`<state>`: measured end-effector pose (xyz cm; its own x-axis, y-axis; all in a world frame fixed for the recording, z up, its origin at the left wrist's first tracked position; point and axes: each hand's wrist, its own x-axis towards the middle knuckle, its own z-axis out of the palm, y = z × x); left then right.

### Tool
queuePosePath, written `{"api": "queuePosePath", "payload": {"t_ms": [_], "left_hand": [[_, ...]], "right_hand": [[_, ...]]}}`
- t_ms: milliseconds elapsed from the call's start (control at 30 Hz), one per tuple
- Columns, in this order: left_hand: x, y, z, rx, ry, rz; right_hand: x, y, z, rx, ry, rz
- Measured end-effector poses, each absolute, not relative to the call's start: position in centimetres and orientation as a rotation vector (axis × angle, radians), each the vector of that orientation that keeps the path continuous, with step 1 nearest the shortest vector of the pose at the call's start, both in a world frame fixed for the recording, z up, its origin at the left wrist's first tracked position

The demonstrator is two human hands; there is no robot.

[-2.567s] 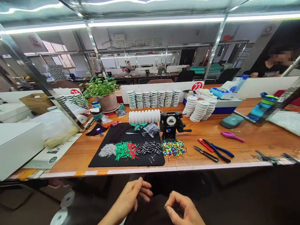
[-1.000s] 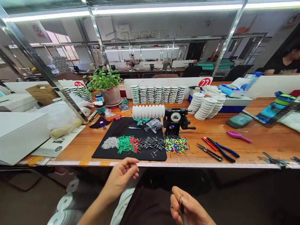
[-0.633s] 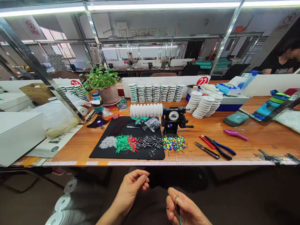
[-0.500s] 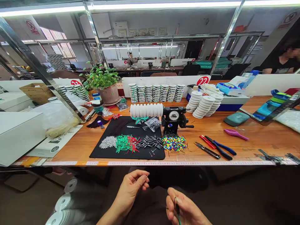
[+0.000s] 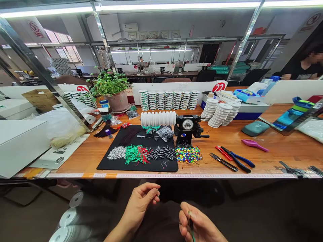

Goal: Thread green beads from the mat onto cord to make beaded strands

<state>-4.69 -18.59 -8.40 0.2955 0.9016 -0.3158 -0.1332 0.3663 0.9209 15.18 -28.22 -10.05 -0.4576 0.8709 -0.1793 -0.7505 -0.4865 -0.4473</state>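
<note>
Below the table's front edge, over my lap, my left hand (image 5: 144, 199) is closed in a pinch. A tiny thin piece (image 5: 158, 192) shows at its fingertips, too small to name. Lower and to the right, my right hand (image 5: 195, 220) is closed with the thumb against the fingers. It grips a thin dark piece with a green end (image 5: 192, 232), whose kind I cannot tell. The two hands are apart. Nearest to them on the table is a black mat (image 5: 111, 164) bearing silver beads (image 5: 116, 153), green tubes (image 5: 131, 154), red pieces (image 5: 143, 154) and black tubes (image 5: 162, 153).
Multicoloured beads (image 5: 188, 154) lie right of the mat, below a black winding machine (image 5: 188, 129) with white spools (image 5: 158, 118). Tweezers (image 5: 223, 161) and blue-handled pliers (image 5: 241, 159) lie further right. Behind stand spool stacks (image 5: 219, 116) and a potted plant (image 5: 117, 101).
Both hands keep nearly the same place and grip. The table view shifts very slightly to the right.
</note>
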Motion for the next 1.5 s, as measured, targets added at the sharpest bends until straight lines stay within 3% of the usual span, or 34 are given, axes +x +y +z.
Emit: {"api": "queuePosePath", "payload": {"t_ms": [1067,1500], "left_hand": [[-4.8,-18.5,-8.4,0.97,1.026,0.818],[-4.8,-18.4,-8.9,0.971,1.001,0.818]], "right_hand": [[15.0,-28.1,-9.9,-0.455,-0.366,2.034],[14.9,-28.0,-11.9,-0.306,-0.445,2.045]]}}
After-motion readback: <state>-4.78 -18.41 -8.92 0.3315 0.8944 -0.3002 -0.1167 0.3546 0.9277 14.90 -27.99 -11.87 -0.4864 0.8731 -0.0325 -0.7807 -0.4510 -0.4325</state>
